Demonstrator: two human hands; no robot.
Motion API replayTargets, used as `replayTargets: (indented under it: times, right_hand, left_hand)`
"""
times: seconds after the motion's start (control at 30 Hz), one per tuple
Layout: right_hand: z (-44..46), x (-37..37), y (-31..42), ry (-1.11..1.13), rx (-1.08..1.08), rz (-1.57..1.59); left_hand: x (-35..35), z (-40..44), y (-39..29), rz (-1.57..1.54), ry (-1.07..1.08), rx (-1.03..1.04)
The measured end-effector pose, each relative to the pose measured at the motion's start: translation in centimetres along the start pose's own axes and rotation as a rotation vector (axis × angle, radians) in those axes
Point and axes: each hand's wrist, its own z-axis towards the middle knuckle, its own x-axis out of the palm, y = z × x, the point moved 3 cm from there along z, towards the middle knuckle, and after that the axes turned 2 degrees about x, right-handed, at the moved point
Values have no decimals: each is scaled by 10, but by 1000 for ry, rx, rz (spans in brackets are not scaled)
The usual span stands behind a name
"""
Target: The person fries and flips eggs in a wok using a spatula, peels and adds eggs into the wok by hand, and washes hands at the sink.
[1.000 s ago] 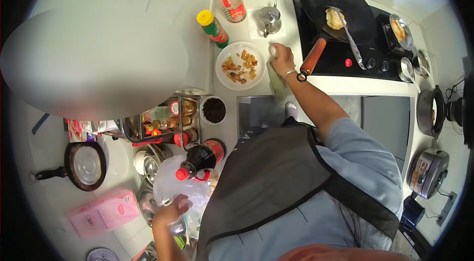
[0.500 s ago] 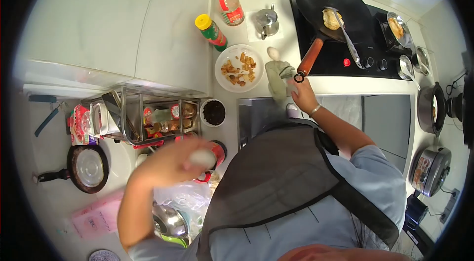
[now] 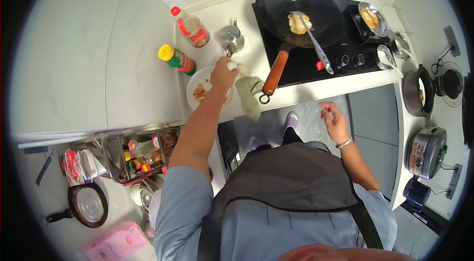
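My left hand (image 3: pixel 223 76) reaches over the white plate (image 3: pixel 190 88) of brown food pieces, its fingers closed around a pale egg (image 3: pixel 232 65). Another pale rounded shape, which looks like a second egg (image 3: pixel 242 69), lies against it, partly hidden. Just right of that, a grey-green cloth (image 3: pixel 248 97) hangs over the counter edge. My right hand (image 3: pixel 335 122) hovers in front of the counter, fingers apart and loosely bent, with nothing visible in it. Beyond, a black wok (image 3: pixel 323 9) holds a fried egg (image 3: pixel 298 24), with a metal spatula (image 3: pixel 318 49) resting in it.
The wok's wooden handle (image 3: pixel 276 73) juts past the hob's front edge. A metal pot (image 3: pixel 231 36), a red-capped bottle (image 3: pixel 191 29) and a yellow-capped bottle (image 3: pixel 177 59) stand behind the plate. Bowls, a dark pot (image 3: pixel 417 93) and a cooker (image 3: pixel 427 153) line the right.
My left hand has carried the egg from the lower left up to the counter by the plate. My right hand has left the cloth and wok handle. The view has shifted.
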Motion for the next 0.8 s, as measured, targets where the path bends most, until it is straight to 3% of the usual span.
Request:
replayTargets:
  times: [0.07,0.23,0.3,0.47,0.8]
  right_hand:
    - [24,-35,28,-205,-269,-180]
    - [94,-62,78,-290,-368,-260]
    - [123,-58,78,-204,-381,-327]
    - [164,-44,75,68,-141,-456]
    - [247,-116,126,130,-347,-1120]
  left_hand:
    - [9,3,-5,42,-34,-101]
    - [30,3,-13,137,-158,-209]
    - [37,4,-15,170,-195,-264]
    - [41,6,-21,195,-208,-378]
    - [44,10,-13,259,-172,-391]
